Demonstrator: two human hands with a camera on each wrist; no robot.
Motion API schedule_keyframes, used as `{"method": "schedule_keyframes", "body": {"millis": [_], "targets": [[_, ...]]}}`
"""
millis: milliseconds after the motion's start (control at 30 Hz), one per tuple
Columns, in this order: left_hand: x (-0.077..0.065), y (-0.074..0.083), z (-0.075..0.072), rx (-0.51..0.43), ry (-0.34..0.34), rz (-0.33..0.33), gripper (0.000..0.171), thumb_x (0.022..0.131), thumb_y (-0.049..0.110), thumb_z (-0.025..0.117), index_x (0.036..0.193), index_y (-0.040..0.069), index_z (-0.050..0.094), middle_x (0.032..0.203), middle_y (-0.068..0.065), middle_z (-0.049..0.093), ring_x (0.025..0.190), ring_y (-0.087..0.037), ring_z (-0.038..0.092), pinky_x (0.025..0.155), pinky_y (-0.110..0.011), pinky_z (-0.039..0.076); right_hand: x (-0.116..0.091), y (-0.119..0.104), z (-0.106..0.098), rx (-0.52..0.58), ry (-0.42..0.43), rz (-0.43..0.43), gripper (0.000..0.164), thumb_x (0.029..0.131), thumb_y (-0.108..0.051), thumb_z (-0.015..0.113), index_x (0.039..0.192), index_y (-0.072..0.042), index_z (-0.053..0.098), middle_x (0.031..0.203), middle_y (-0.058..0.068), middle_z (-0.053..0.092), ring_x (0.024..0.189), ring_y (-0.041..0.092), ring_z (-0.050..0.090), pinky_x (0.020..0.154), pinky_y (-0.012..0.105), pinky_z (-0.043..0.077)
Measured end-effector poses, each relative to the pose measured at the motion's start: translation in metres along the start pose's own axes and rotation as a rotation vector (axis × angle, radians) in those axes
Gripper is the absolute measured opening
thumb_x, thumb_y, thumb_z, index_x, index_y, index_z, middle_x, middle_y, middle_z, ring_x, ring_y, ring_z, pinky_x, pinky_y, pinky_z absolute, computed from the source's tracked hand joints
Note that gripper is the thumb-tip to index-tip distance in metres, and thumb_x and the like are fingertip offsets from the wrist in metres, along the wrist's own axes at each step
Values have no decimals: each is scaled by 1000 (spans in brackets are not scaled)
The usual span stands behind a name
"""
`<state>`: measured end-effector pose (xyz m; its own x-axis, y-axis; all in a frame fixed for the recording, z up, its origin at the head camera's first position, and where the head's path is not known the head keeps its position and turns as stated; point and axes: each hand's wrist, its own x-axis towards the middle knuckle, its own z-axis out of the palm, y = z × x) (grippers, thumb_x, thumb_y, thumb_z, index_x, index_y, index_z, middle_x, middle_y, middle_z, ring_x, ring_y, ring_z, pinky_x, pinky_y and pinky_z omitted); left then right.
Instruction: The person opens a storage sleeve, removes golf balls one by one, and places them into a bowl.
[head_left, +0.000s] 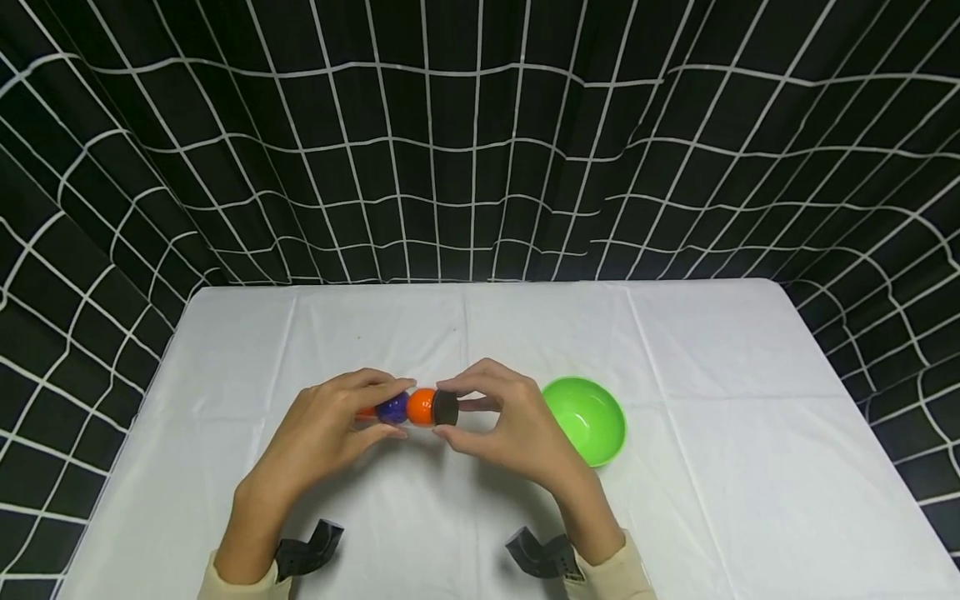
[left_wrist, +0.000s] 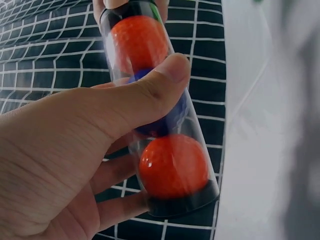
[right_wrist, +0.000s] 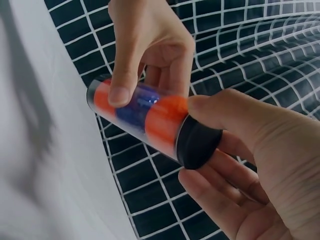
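A clear tube [right_wrist: 137,115] with black ends lies across between both hands, raised over the table in the head view. Inside it are two orange balls with a blue ball [head_left: 392,408] between them. My left hand [head_left: 322,429] grips the tube around its middle, thumb on the near side and fingers behind. With thumb and fingers, my right hand [head_left: 517,425] holds the black cap [head_left: 446,408] at the tube's right end. One orange ball [right_wrist: 165,120] sits right against that cap; the other orange ball [left_wrist: 174,166] is at the opposite black end.
A green bowl [head_left: 619,421] stands on the white-covered table [head_left: 750,467], just right of my right hand. Black curtains with a white grid [head_left: 450,167] enclose the back and sides. Dark wrist mounts [head_left: 309,550] show at both wrists.
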<state>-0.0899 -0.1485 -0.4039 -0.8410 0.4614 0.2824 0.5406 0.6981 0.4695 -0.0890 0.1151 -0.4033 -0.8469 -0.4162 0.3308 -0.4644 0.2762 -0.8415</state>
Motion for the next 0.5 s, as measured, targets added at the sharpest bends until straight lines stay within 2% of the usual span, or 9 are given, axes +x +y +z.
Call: {"method": "schedule_keyframes", "body": {"millis": [233, 367, 500], "targets": [[1, 3, -2, 18, -10, -12, 57, 79, 33, 94, 133, 28, 76, 119, 5, 77, 95, -10, 75, 80, -34, 63, 1, -2, 2, -3, 40, 50, 42, 78, -8, 94, 117, -8, 80, 105, 3, 76, 101, 16, 76, 85, 32, 67], [1, 3, -2, 16, -8, -9, 58, 78, 33, 94, 133, 27, 75, 121, 5, 78, 95, -10, 75, 81, -35, 63, 0, -2, 0, 9, 23, 39, 41, 79, -6, 92, 117, -7, 80, 107, 4, 76, 101, 17, 76, 85, 33, 67], [1, 3, -1, 2, -4, 2, 58, 79, 33, 93, 133, 27, 75, 122, 4, 78, 100, -13, 76, 83, -37, 64, 0, -1, -2, 23, 9, 31, 41, 79, -3, 91, 118, -6, 79, 109, 4, 77, 102, 17, 76, 85, 29, 66]]}}
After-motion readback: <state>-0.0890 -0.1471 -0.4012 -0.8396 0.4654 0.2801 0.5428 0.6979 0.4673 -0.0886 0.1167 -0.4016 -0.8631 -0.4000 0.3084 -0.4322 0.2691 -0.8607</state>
